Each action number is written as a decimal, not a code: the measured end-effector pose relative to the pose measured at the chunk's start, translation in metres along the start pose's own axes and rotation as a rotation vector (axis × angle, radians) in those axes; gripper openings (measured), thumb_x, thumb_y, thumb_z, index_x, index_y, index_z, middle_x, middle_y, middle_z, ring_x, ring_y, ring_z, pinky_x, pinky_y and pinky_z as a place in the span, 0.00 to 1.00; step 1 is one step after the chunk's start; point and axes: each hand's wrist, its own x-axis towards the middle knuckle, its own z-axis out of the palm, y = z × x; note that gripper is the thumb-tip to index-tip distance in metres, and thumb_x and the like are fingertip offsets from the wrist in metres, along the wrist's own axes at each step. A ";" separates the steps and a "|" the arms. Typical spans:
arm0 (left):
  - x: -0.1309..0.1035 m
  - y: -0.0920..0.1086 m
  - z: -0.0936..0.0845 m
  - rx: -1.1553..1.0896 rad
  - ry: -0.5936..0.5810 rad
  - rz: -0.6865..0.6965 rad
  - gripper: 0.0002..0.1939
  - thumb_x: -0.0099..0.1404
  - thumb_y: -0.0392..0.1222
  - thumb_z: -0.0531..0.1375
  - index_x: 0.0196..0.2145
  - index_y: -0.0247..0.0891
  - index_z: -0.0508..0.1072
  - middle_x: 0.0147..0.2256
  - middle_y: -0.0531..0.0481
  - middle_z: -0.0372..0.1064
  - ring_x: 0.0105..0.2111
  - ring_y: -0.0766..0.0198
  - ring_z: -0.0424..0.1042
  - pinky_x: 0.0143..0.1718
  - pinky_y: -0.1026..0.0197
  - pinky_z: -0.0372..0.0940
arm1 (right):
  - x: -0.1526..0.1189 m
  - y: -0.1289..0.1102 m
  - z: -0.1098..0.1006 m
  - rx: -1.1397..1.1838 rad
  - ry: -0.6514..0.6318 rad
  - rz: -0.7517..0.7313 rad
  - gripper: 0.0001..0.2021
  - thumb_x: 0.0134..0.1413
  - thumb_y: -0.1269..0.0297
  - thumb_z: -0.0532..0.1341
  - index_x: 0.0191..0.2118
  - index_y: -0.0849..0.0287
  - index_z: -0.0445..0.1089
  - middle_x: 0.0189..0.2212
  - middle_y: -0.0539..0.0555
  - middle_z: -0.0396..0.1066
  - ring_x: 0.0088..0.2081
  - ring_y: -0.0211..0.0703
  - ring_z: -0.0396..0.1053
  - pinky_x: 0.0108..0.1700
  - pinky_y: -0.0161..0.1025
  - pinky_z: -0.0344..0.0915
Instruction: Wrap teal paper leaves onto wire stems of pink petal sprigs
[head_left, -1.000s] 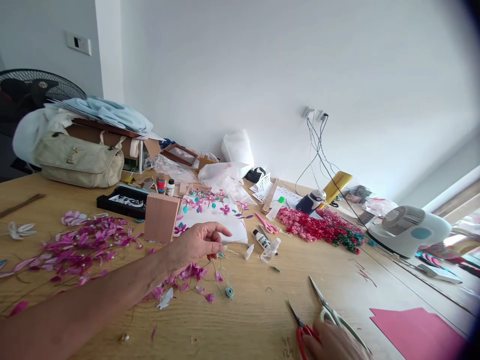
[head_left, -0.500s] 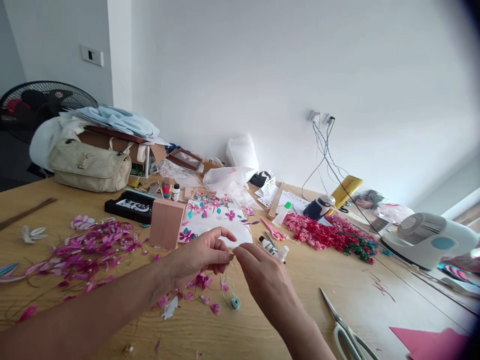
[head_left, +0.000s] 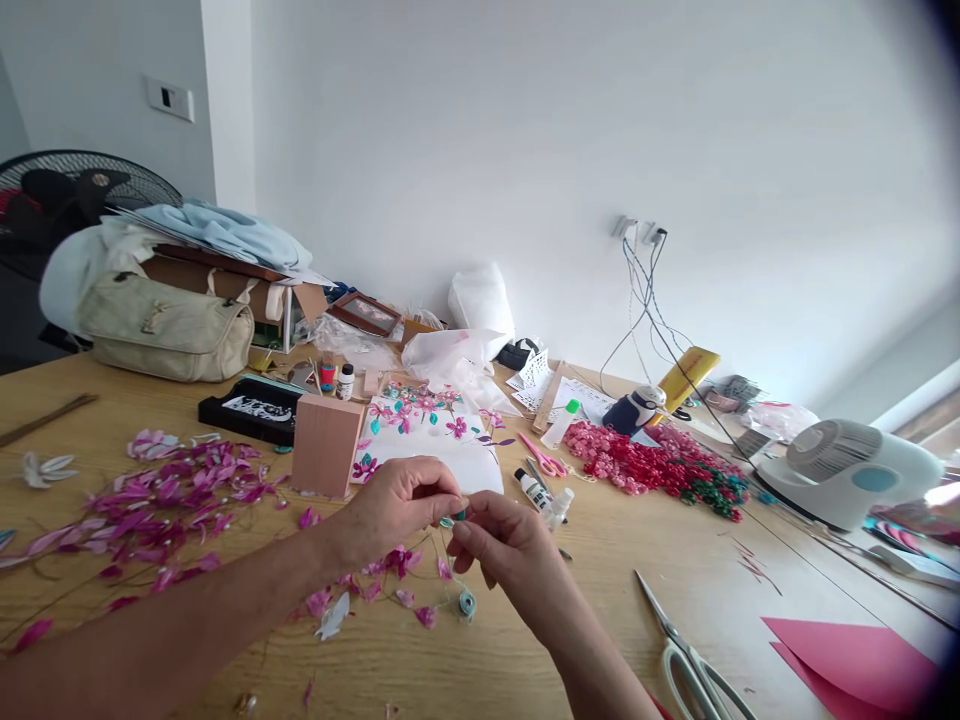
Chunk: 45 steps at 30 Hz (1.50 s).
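Observation:
My left hand (head_left: 397, 505) is closed in a pinch, thumb against forefinger, on a small teal piece like a leaf or petal (head_left: 448, 522). Close beside it, my right hand (head_left: 510, 545) is also pinched at the same spot; its fingertips partly cover the piece. Thin thread hangs below the fingers toward a small pale-blue thread bobbin (head_left: 466, 604) on the table. Under and left of the hands lie magenta petals (head_left: 405, 562) and a whitish leaf (head_left: 333, 617).
A pile of pink petals (head_left: 187, 490) spreads at left. Behind the hands stand a wooden block (head_left: 322, 445) and a sheet with flowers (head_left: 480, 465). Scissors (head_left: 679, 640), small bottles (head_left: 534, 490), red flower bunches (head_left: 637, 455) and a white fan (head_left: 847, 470) lie to the right.
My right hand has turned, so its thumb and curled fingertips now show. The teal piece has come into sight between the fingers. The view has shifted slightly.

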 end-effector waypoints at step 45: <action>0.008 -0.008 -0.015 0.117 0.047 -0.066 0.10 0.60 0.43 0.52 0.26 0.34 0.64 0.19 0.58 0.54 0.21 0.71 0.53 0.22 0.68 0.50 | 0.060 -0.008 0.003 0.426 -0.022 -0.050 0.10 0.36 0.64 0.66 0.22 0.59 0.63 0.12 0.41 0.57 0.15 0.27 0.49 0.17 0.29 0.40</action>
